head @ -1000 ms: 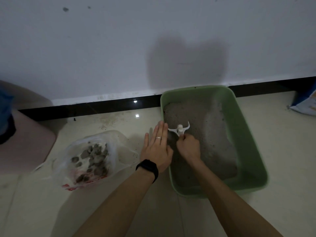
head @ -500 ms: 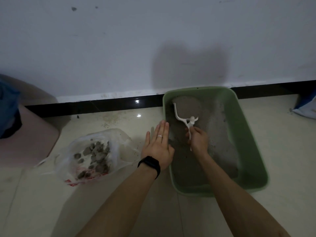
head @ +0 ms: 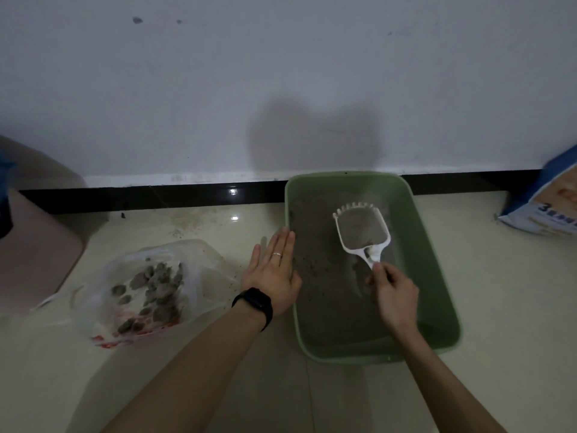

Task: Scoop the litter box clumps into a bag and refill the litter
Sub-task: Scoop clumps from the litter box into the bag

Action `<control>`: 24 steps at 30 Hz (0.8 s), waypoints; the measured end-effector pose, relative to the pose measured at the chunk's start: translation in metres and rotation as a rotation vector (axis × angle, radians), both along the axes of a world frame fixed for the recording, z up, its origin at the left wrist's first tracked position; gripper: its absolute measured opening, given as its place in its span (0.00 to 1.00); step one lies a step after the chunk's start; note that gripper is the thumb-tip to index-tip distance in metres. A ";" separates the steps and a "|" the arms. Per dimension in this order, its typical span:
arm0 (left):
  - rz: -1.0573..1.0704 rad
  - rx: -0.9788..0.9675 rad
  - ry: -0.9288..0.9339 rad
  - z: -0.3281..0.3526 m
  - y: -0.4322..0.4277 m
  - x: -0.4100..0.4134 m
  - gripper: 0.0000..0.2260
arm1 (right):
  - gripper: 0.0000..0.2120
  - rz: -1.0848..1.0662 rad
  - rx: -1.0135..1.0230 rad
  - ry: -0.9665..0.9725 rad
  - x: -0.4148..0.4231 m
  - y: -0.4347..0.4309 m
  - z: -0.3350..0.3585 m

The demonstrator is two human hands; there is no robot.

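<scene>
A green litter box [head: 434, 276] holding grey litter stands on the tiled floor against the wall. My right hand [head: 395, 295] grips the handle of a white slotted scoop [head: 362, 229], whose head lies face up over the litter at the far end with grey litter in it. My left hand [head: 273, 273] rests flat with straight fingers against the box's left wall. To the left lies an open clear plastic bag [head: 150, 285] with several grey clumps inside.
A blue and white litter sack [head: 549, 201] leans at the far right by the wall. A pink object [head: 34, 245] fills the left edge. Black skirting runs along the wall base. Litter crumbs dot the floor near the bag.
My right hand has turned the scoop from on edge to face up and carried it right and toward the far end of the box. My left hand has stayed at the box's wall.
</scene>
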State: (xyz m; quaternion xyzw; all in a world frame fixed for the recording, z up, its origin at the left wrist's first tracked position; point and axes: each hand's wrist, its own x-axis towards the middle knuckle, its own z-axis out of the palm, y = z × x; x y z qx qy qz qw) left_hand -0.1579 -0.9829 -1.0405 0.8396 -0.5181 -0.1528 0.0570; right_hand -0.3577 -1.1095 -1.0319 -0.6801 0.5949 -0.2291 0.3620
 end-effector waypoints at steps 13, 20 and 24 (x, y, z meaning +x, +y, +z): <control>-0.016 0.028 0.014 0.005 0.001 0.001 0.29 | 0.15 0.030 0.027 -0.129 -0.002 0.020 0.016; -0.042 0.064 -0.008 0.003 0.001 0.005 0.30 | 0.15 0.052 0.030 -0.070 -0.011 0.021 0.017; -0.106 0.085 -0.068 0.007 0.001 0.010 0.30 | 0.15 0.051 0.048 -0.069 -0.015 0.026 0.026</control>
